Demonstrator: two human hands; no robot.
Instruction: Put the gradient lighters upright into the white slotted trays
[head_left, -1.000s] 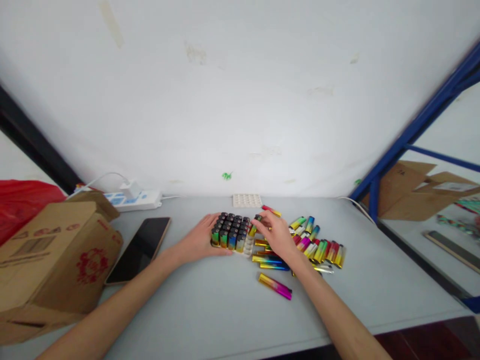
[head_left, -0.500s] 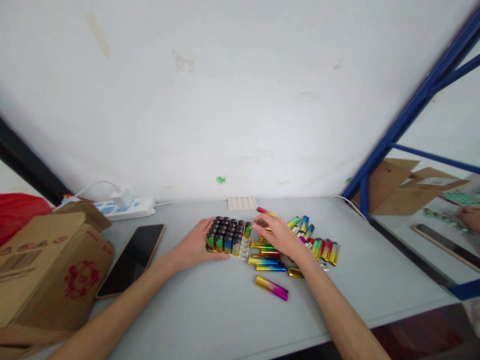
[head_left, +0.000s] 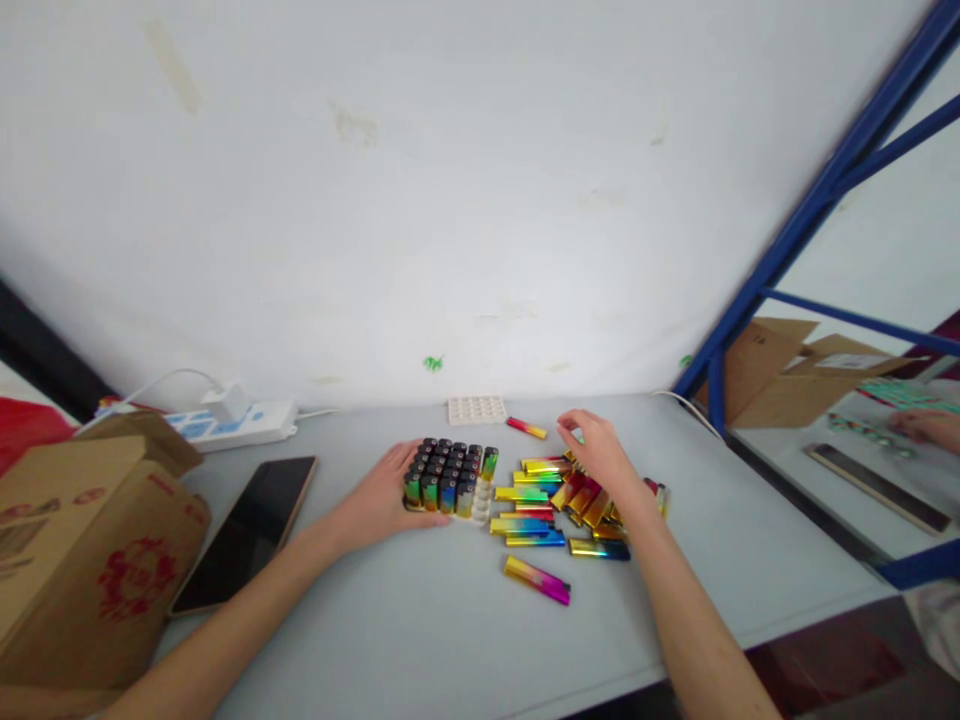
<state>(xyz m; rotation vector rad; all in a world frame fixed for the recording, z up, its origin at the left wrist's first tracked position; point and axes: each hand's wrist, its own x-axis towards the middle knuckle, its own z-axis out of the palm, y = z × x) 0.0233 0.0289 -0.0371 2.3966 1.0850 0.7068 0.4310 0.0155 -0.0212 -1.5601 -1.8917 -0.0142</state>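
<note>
Black-topped lighters [head_left: 442, 475] with shiny coloured bodies stand upright in rows in a white holed tray [head_left: 481, 505]. My left hand [head_left: 386, 490] is wrapped round the tray's left side, thumb along the near edge and fingers behind. One lighter [head_left: 489, 463] stands in the tray's right column, where bare holes show in front of it. Over the far part of a loose heap of metallic lighters [head_left: 581, 497] hovers my right hand [head_left: 592, 445], fingers bent and apart, with nothing visible in them. A yellow-purple lighter [head_left: 537, 579] lies nearer me.
A second white tray [head_left: 477, 409] lies by the wall, beside a red-yellow lighter [head_left: 526, 428]. To the left are a phone [head_left: 247, 530], a cardboard box [head_left: 97, 550] and a power strip [head_left: 255, 424]. Beyond the blue frame [head_left: 750, 295], another person's hand [head_left: 922, 425] shows.
My right hand has moved away from the lighter in the tray's right column, going right over the heap. My left hand stays on the tray. The view has shifted slightly.
</note>
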